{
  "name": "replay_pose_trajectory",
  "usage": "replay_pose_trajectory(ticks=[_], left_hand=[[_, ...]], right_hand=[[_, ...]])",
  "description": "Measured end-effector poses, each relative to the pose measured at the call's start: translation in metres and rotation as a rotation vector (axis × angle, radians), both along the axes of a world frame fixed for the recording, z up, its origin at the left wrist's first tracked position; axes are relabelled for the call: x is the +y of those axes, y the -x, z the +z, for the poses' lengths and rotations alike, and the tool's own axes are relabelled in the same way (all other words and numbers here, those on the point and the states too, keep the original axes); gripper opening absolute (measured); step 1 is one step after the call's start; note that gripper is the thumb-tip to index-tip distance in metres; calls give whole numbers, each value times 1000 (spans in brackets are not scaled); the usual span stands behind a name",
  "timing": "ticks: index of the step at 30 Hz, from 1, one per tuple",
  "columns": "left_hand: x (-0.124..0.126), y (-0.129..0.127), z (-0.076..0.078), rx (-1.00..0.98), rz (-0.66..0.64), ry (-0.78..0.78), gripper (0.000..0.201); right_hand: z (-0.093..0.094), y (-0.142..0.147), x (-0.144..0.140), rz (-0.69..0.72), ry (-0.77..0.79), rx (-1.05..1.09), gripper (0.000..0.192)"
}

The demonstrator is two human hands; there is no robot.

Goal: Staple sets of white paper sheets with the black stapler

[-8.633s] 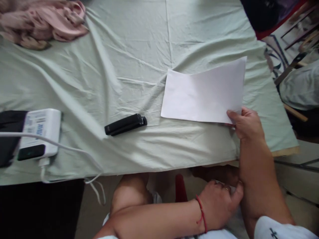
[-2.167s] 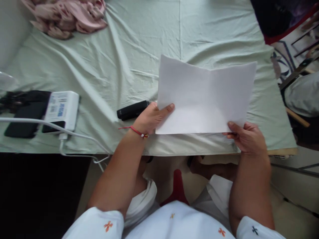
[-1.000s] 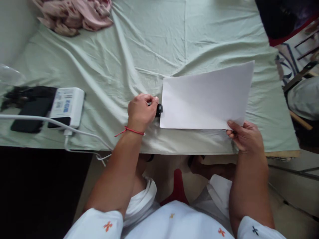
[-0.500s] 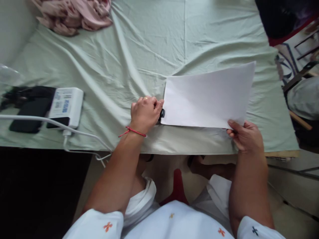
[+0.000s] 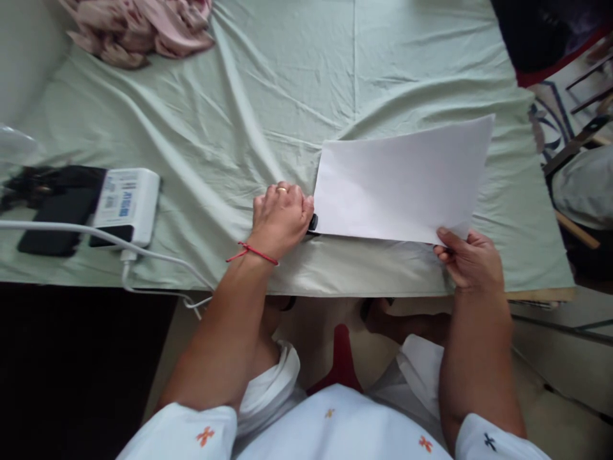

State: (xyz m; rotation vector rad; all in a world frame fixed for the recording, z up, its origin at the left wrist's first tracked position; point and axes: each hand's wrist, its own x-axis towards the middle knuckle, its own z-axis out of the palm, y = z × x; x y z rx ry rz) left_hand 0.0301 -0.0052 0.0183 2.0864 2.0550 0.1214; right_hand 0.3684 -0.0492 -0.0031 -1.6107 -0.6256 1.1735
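Note:
A blank white sheet of paper lies over the cloth, its right end raised a little. At its lower right edge my right hand pinches it, thumb on top and fingers underneath. My left hand, with a ring and a red thread bracelet, is closed at the sheet's lower left edge. From under those fingers pokes the rounded end of a small black device; the rest of it is covered by the hand, so its kind cannot be made out.
A pale green cloth covers the table. At left are a white box-shaped device with a white cable, and a black phone-like slab. Pink crumpled fabric lies at the far left. A red seat edge shows below.
The sheet has shifted slightly away from me and to the right at its left end. My left hand has turned a little over the black device; my right hand keeps its pinch.

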Motion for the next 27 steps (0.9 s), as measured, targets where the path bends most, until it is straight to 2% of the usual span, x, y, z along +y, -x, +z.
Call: replay_pose_trajectory(ticks=[7,12,17,24,27], left_hand=[[-6,-11,5,21,1,27,44],[-4,-11,5,-18,6,40,38],[2,4,-2,-97,86,-83,29],[12,18,3,-215,382,-286,17],[11,10,2,-371,370,-427,10]], right_hand=[[-1,1,-1,11,2,-37,56],[-3,3,-4,50,-21,-100,51],[1,6,-7,65,-86,-142,56],[11,13,-8,72,-110,-168,47],[14,13,-8,7,-161,-144,47]])
